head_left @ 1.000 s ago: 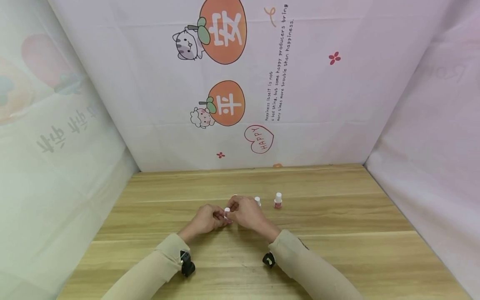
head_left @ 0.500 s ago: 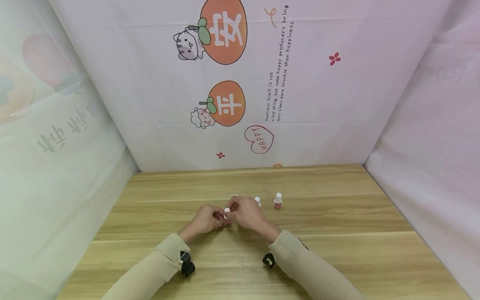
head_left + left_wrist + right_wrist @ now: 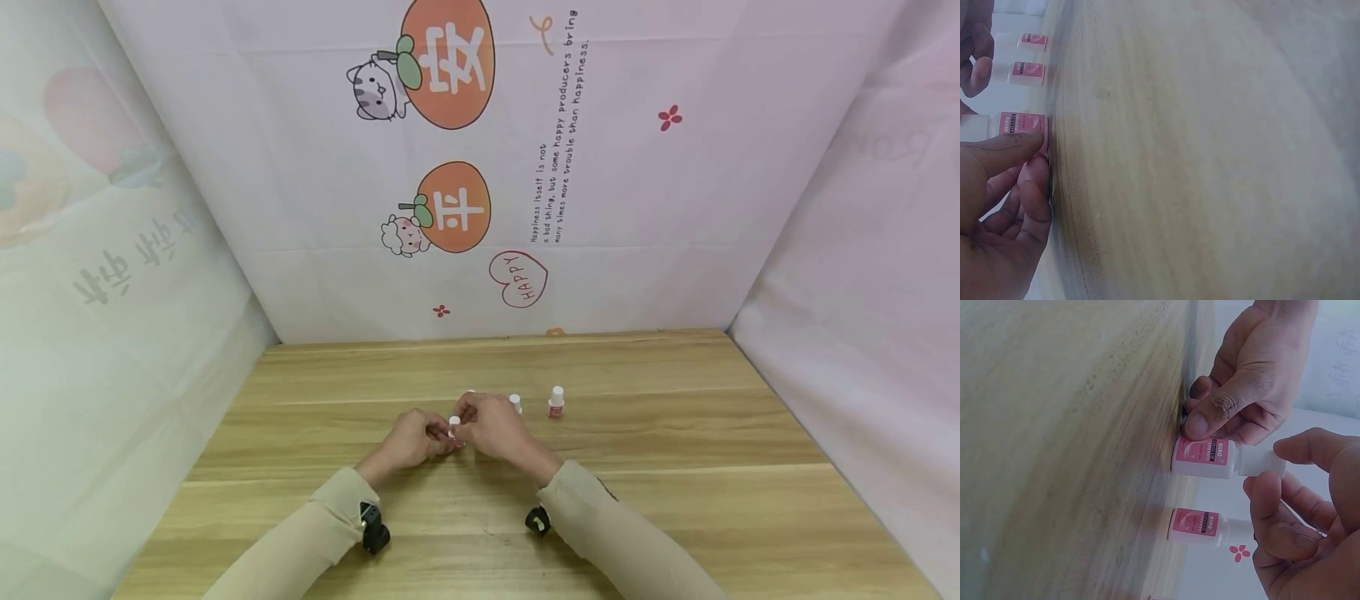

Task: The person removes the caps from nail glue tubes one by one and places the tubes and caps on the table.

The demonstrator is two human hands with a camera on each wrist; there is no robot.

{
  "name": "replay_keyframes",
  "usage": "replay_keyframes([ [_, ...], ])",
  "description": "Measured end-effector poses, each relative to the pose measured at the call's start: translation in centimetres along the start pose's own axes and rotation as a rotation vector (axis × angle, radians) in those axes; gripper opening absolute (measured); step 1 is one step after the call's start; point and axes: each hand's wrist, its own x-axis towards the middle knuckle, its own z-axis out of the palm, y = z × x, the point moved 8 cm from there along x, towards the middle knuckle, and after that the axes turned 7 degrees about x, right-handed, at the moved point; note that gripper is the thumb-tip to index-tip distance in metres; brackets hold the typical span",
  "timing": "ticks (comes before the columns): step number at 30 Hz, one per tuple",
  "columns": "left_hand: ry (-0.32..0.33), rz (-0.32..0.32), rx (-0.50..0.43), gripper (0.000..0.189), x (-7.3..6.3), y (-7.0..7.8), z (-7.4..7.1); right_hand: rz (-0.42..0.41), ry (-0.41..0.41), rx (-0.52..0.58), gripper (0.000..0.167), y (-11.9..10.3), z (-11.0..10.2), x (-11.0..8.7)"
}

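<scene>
Basically nothing had shifted vs. half a sec ago: L hand (image 3: 408, 438) pinched the upright bottle (image 3: 1202, 459) low down, R hand (image 3: 493, 425) its cap (image 3: 1260, 462), so work prob. sat at the same step, on the table (image 3: 480, 542). Another bottle (image 3: 557, 402) stood farther right; R hand partly hid a nearer one (image 3: 515, 402).

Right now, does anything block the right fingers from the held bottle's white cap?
Nothing visible does: the right fingers touch the white cap. The left hand grips the bottle lower down.
</scene>
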Motion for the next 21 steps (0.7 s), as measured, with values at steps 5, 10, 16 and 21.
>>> replay_keyframes([
  [5, 0.003, 0.004, 0.008, 0.007, 0.00, -0.02, 0.03, 0.003, -0.001, 0.004, 0.010, 0.10, 0.03, 0.06],
  [10, 0.002, -0.007, 0.012, 0.005, 0.03, -0.09, 0.04, 0.012, -0.003, 0.012, 0.011, 0.28, 0.08, 0.03],
  [16, 0.003, 0.002, 0.019, 0.005, -0.02, 0.01, -0.01, 0.005, 0.000, 0.006, 0.011, 0.28, 0.13, 0.03],
  [21, 0.003, -0.002, 0.009, 0.005, 0.04, 0.03, -0.04, 0.014, 0.007, 0.005, 0.010, 0.40, 0.08, 0.06],
])
